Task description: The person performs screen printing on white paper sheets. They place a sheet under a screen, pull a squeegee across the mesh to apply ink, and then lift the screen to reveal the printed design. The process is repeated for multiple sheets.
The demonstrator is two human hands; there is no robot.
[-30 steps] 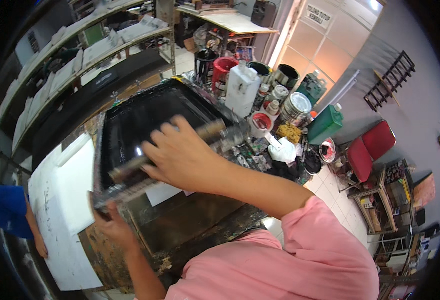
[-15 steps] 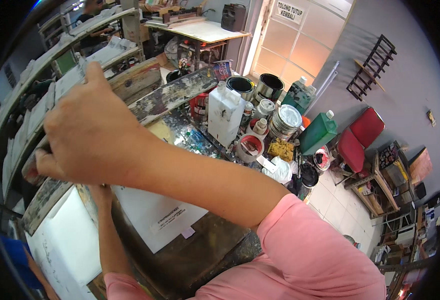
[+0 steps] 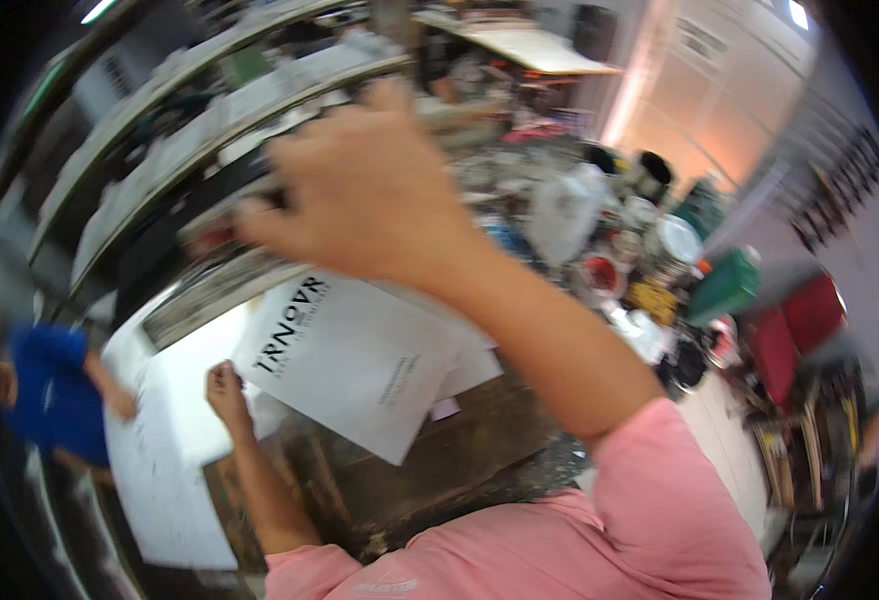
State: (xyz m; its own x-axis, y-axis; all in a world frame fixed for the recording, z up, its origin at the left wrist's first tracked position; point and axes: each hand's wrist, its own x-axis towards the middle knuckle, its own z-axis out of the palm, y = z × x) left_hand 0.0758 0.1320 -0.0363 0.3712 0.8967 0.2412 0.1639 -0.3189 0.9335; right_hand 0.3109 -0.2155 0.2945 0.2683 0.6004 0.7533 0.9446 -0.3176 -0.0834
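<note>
Left hand (image 3: 228, 394) has shifted beside white sheet (image 3: 350, 370), grip indeterminate. Right hand (image 3: 360, 185) grips wooden bar (image 3: 210, 241), partly blocking upper-left rack (image 3: 393, 32); cans (image 3: 676, 240) crowd upper right.

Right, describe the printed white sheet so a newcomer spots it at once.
Start at the dark brown table in front of the pink shirt. Just right of the left hand, a white sheet shows at a slant. Large, bold black lettering near its upper left edge sets it apart from the white paper farther left.

Workshop, probably — blurred paint tins (image 3: 676, 245)
</note>
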